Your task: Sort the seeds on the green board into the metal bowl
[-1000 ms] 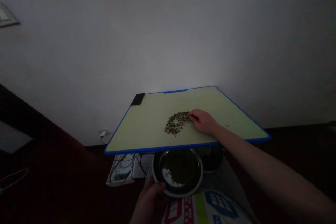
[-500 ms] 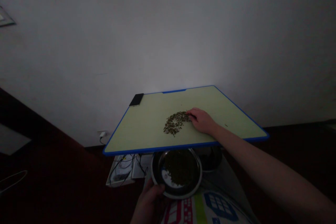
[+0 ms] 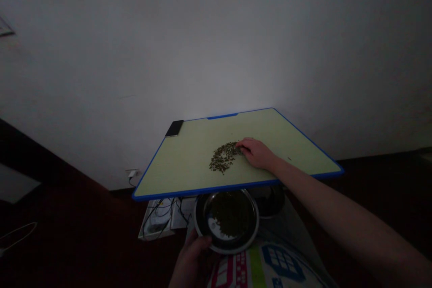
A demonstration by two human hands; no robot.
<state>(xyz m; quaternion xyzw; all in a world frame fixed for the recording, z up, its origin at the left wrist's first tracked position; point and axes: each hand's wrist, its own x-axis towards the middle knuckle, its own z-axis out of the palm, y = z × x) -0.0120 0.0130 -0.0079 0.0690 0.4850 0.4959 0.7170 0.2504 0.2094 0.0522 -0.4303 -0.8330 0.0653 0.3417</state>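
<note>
A loose patch of small brownish-green grains, like dried beans or seeds, lies spread on the pale tabletop. At the patch's right end is my right hand, its fingers bent and pressed together, touching the grains; what they pinch is too small to make out. Below the table's near edge, my left hand grips the rim of a round metal bowl, thumb on top. Dark greenish grains cover much of the bowl's bottom, and some bare shiny metal shows at its left.
A black phone rests at the table's far left corner. Beside the bowl, partly under the table, is another dark round container. A white box with cables stands lower left. The wall borders the table's far side.
The view has shifted slightly. My right hand stays at the right end of the grains with its fingers still bent, and my left hand keeps its hold on the bowl.
</note>
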